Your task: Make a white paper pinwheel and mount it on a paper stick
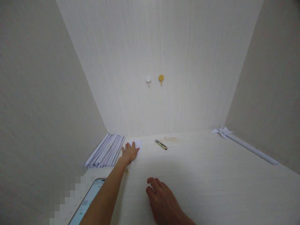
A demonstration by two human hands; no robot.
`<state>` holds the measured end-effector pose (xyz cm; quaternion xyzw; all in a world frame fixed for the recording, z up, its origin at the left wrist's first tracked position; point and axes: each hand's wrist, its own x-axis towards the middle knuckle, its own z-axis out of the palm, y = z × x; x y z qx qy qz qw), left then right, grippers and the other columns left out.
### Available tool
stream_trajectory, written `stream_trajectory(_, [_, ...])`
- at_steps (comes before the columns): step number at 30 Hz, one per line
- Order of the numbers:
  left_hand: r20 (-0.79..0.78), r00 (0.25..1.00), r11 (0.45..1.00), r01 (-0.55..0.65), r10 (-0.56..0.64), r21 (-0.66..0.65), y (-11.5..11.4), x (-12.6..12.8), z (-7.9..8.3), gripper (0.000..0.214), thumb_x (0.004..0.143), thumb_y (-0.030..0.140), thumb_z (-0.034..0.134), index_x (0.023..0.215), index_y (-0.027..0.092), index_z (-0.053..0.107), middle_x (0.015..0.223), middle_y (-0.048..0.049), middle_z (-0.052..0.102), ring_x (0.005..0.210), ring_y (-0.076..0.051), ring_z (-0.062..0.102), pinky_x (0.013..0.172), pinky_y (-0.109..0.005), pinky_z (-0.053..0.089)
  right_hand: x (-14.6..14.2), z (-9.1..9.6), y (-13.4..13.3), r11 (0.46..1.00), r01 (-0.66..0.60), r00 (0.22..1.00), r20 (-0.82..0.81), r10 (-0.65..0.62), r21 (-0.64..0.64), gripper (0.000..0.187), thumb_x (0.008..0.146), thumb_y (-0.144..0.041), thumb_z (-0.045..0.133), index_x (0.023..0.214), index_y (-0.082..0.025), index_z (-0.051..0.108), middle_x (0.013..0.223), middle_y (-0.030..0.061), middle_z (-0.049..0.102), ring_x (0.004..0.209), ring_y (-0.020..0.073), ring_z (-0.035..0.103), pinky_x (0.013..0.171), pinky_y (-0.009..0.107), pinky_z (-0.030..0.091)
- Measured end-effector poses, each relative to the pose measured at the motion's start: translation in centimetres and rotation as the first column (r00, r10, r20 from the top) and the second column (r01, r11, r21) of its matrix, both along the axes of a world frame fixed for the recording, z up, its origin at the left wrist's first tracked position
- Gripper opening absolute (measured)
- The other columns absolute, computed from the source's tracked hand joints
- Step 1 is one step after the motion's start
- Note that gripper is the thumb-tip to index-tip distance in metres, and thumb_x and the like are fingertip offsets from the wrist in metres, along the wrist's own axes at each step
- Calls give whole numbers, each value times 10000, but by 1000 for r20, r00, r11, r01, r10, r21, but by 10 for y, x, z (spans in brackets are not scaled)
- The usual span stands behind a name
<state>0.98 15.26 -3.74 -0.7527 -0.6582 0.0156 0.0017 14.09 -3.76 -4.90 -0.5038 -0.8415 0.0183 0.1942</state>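
My left hand reaches far forward and lies flat, fingers stretched out, on a small white sheet of paper near the back wall. Just left of it sits a fanned stack of white folded papers. My right hand rests palm down on the pale tabletop close to me, fingers loosely curved and holding nothing. A small pair of thread snips lies to the right of the left hand, apart from it.
A phone with a lit screen lies at the near left edge. A folded white paper piece with a long strip runs along the right wall. Two round hooks, white and yellow, are on the back wall.
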Motion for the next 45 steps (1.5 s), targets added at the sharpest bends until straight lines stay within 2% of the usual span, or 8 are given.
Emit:
stream_trajectory(9, [25,1000,999,4,-5,45,-2,2,0,540,798,365,227,1229,40,209,1248,-314,246,1165,-341,248,872,-436,221,-1,2,-1,1000,-2,1000,8,2,-5,259,667,-19,408,854,-136,542,1055,101,504,880,196,473,725,303,410])
stream_trajectory(17, [86,996,994,8,-18,107,-1,2,-2,487,787,328,306,1193,63,265,1217,-287,322,1118,-305,351,869,-380,255,0,-1,-3,1000,11,1000,2,-11,6,295,659,0,399,884,-132,535,1086,95,491,914,198,464,757,308,398])
stream_trajectory(25, [208,978,987,-34,1,155,-7,4,2,574,768,314,371,1227,34,170,1246,-270,298,1127,-280,346,857,-326,290,0,4,-4,1000,5,1000,-13,-5,9,287,653,9,393,851,-134,544,1065,96,504,889,192,471,744,300,402])
stream_trajectory(33, [302,953,969,-85,11,234,-10,8,10,521,707,273,479,1163,101,294,1225,-190,369,1077,-244,412,814,-302,341,1,7,-5,1000,-2,1000,-30,2,0,281,653,-11,395,861,-137,536,1042,88,503,881,189,466,752,293,405])
stream_trajectory(36, [334,942,959,-78,-19,273,-11,9,14,398,693,227,491,1068,127,404,1121,-142,480,1031,-228,450,796,-293,349,1,5,-5,1000,-1,1000,-30,1,3,282,645,-19,402,866,-137,530,1047,88,495,884,192,462,759,299,403])
stream_trajectory(39, [377,925,949,-85,-37,302,-12,10,18,289,686,196,486,964,119,487,972,-140,563,951,-247,496,761,-316,360,2,3,-4,1000,-2,1000,-30,2,12,265,641,-31,410,853,-135,530,1041,88,495,878,196,463,753,303,409])
stream_trajectory(45, [539,839,929,-140,-73,343,-14,7,41,271,682,239,480,921,126,539,867,-129,596,915,-266,503,752,-347,359,2,6,-5,1000,16,997,-76,-17,-11,263,653,-12,394,842,-134,529,1020,94,496,885,177,464,757,283,408])
